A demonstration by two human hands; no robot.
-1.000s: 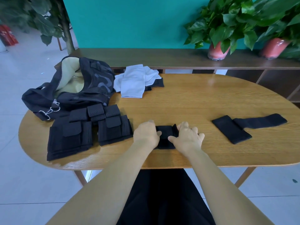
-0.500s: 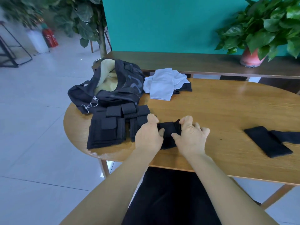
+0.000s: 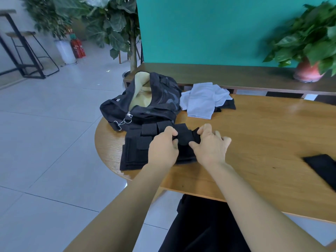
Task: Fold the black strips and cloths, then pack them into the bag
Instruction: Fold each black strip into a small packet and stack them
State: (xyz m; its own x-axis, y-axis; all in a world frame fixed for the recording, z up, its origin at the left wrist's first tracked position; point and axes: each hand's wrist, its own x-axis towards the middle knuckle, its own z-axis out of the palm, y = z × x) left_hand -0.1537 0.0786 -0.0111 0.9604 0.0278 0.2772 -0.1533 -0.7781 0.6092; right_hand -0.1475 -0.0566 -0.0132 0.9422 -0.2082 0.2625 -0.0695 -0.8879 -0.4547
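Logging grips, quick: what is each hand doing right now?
Left hand: pinching the folded black strip.
Right hand: gripping the strip's other end.

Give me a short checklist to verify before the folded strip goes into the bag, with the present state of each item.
1. Both hands hold the strip: ok. The left hand and right hand pinch the strip at its two sides.
2. Strip is folded small: ok, it looks like a compact bundle.
3. Bag is open: ok. The bag gapes and shows its pale lining.
4. Path to the bag is free: not ok. The stack of black pieces lies between the hands and the bag.
5. Room inside the bag: cannot tell, its bottom is hidden.
6. More to fold: ok, the pale cloth waits beside the bag.
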